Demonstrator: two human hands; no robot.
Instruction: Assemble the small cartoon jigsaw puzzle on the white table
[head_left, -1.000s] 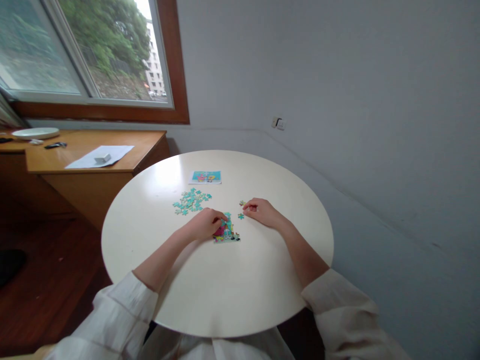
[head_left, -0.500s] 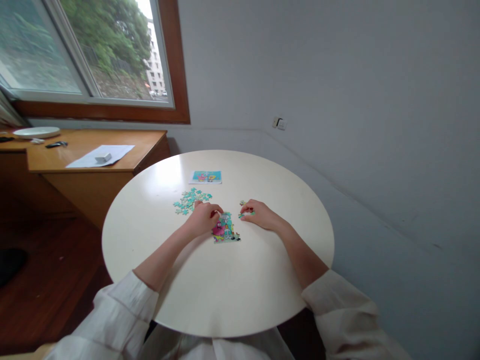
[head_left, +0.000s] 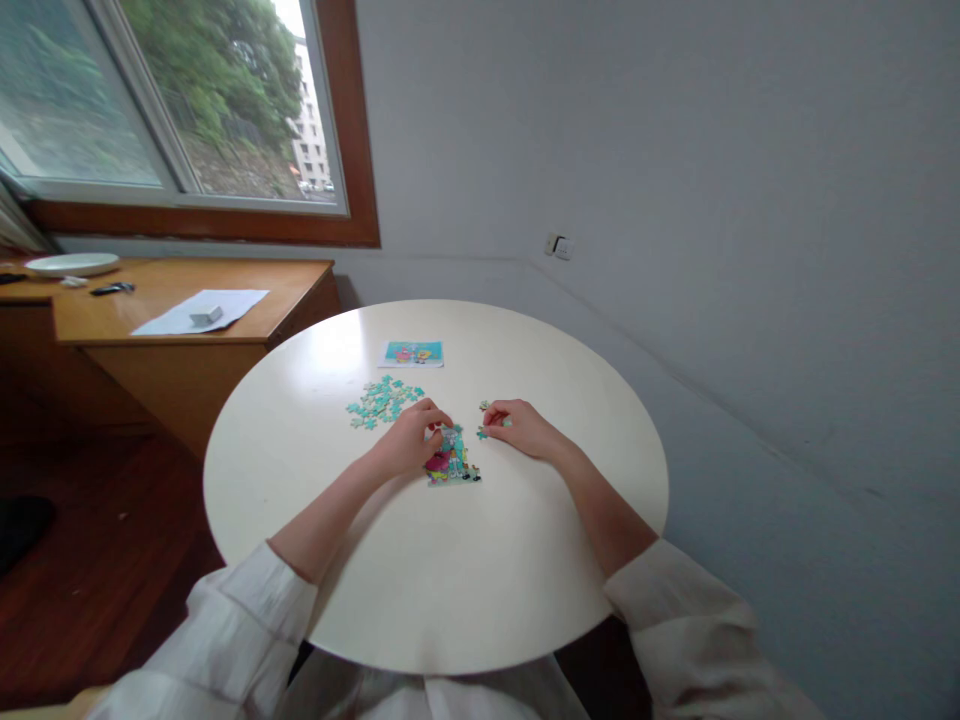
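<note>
A partly joined jigsaw puzzle (head_left: 454, 462) with pink, teal and yellow cartoon figures lies on the round white table (head_left: 420, 580). My left hand (head_left: 414, 436) rests at its upper left corner, fingers bent together over the edge; what lies between the fingertips is hidden. Just right of the puzzle, my right hand (head_left: 516, 424) has thumb and fingers closed around a small jigsaw piece (head_left: 481, 433), mostly covered. Another loose piece (head_left: 484, 405) sits by its fingertips. Beyond my left hand spreads a heap of teal jigsaw pieces (head_left: 379, 402).
A picture card (head_left: 412, 354) with similar figures lies at the far side of the table. To the left stands a wooden desk (head_left: 172, 352) bearing a paper sheet (head_left: 244, 304), a small white box (head_left: 205, 315) and a white plate (head_left: 73, 264). A wall rises at the right.
My left hand has shifted slightly right along the puzzle's upper edge, its fingers drawn in from the heap. My right hand has stayed nearly in place, its fingers slightly moved around the piece.
</note>
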